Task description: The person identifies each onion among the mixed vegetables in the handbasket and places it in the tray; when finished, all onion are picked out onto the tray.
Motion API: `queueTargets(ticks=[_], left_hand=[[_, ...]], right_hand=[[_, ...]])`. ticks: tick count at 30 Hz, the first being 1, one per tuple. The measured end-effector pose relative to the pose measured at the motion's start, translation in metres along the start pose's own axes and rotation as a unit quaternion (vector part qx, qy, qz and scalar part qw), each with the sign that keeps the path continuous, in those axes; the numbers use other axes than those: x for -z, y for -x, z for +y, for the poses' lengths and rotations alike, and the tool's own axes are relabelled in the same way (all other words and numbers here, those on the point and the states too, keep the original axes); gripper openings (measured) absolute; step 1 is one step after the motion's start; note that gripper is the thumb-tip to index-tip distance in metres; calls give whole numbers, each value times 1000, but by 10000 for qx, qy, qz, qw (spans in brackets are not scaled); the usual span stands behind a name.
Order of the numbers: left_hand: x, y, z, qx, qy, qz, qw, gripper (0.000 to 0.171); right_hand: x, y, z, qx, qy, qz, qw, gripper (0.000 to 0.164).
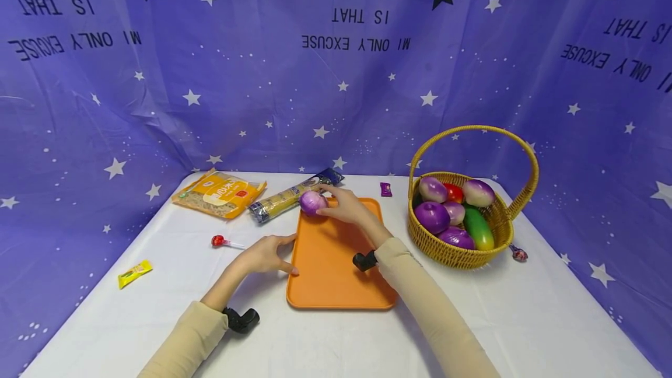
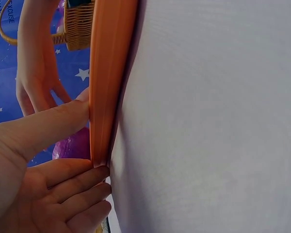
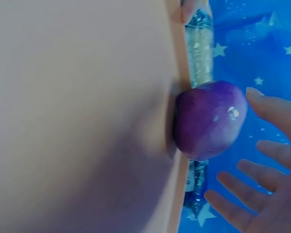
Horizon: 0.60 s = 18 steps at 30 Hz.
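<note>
A purple onion [image 1: 313, 203] sits at the far left corner of the orange tray [image 1: 341, 261]. My right hand [image 1: 343, 206] is beside the onion; in the right wrist view its fingers are spread, and the thumb tip lies close to the onion's skin [image 3: 211, 120]. Whether the thumb touches it, I cannot tell. At the tray's left edge is my left hand [image 1: 266, 254]. The left wrist view has the thumb of this left hand [image 2: 53, 179] against the rim and the extended fingers along the tray's outer side [image 2: 106, 87].
Right of the tray stands a wicker basket [image 1: 446, 252] with several toy vegetables. Behind and left lie a long pasta packet [image 1: 283, 200] and an orange grain bag [image 1: 220, 194]. A red lollipop [image 1: 217, 241], yellow candy [image 1: 135, 273], purple candy [image 1: 385, 189] and dark lollipop [image 1: 518, 253] lie around.
</note>
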<state>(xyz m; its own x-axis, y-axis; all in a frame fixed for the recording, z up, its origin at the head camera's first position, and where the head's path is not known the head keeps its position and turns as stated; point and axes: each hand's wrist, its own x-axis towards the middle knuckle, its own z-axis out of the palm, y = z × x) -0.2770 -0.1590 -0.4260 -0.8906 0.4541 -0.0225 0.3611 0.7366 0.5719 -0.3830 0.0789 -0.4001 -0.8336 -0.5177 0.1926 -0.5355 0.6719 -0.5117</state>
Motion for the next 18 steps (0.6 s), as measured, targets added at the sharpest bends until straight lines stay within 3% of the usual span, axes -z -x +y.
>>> queueTargets(ticks=[7, 12, 18], left_hand=[[1, 1, 1, -46, -51, 20, 10000, 90], [2, 3, 2, -74, -11, 30, 10000, 91], [1, 4, 3, -224, -34, 38, 9997, 91]], right_hand=[[25, 33, -6, 344, -221, 214, 9989, 73], [39, 58, -5, 779, 7, 365, 9963, 72], [52, 89, -6, 971, 343, 407, 9939, 69]])
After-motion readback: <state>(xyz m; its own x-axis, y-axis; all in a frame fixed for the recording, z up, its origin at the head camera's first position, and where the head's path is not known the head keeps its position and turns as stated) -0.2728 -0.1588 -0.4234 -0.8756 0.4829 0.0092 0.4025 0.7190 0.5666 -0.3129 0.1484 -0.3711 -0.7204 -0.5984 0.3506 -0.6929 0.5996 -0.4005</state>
